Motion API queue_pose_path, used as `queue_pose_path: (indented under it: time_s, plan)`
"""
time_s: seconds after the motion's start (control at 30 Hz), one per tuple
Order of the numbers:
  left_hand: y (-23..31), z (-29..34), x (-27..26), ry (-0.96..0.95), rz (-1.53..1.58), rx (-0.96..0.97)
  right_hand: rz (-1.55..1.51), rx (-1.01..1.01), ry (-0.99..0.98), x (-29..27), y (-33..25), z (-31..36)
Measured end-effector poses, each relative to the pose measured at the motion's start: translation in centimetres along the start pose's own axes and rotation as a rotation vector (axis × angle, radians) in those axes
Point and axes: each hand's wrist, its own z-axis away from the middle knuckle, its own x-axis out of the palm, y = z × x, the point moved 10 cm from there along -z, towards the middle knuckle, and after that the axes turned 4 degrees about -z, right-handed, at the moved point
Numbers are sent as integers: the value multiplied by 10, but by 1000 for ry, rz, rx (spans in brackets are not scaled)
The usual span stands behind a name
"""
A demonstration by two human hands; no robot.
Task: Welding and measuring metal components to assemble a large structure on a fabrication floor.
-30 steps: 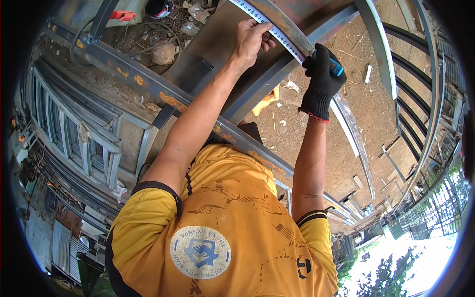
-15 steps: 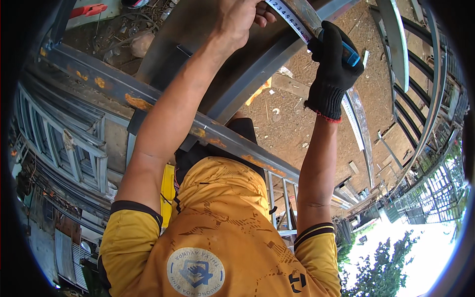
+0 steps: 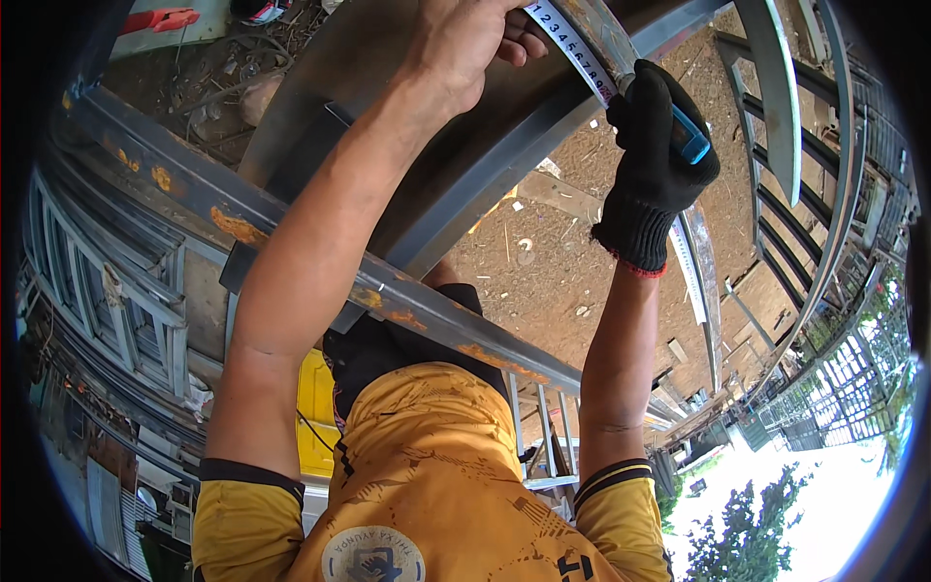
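Observation:
My left hand [image 3: 456,58], bare, has its fingers curled at the start of a white measuring tape [image 3: 572,47] by the top edge; some fingertips are cut off there. The tape lies along a curved, brownish metal bar [image 3: 599,31]. My right hand [image 3: 664,160], in a black knit glove with a red-edged cuff, is closed around a slim blue tool [image 3: 690,144], mostly hidden by the fingers, so its kind is unclear. Its fingertips rest at the tape and bar. Past this glove, the tape and bar continue toward the lower right.
A rust-spotted steel beam [image 3: 427,308] crosses in front of my body, and a dark grey one [image 3: 524,160] slants beneath my hands. Metal frames with bars [image 3: 795,194] stand at right, grey metal frames [image 3: 116,301] at left. Scraps lie on the dirt floor [image 3: 543,252].
The view has shifted slightly. My right hand appears a little lower in the picture, with the blue tool still in it. My left hand stays at the start of the tape.

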Motion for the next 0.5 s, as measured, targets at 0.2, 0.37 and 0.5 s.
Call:
queue_pose_path:
  time_s: [0.2,0.37,0.5]
  plan:
    - [2,0,1,-2,12,4,-1,-19,-28,2,-1,1]
    - [4,0,2,-15,-1,15,43,-74,-56,5,-4,0]
    - [4,0,2,-11,0,5,85,-76,-34,4,-5,2]
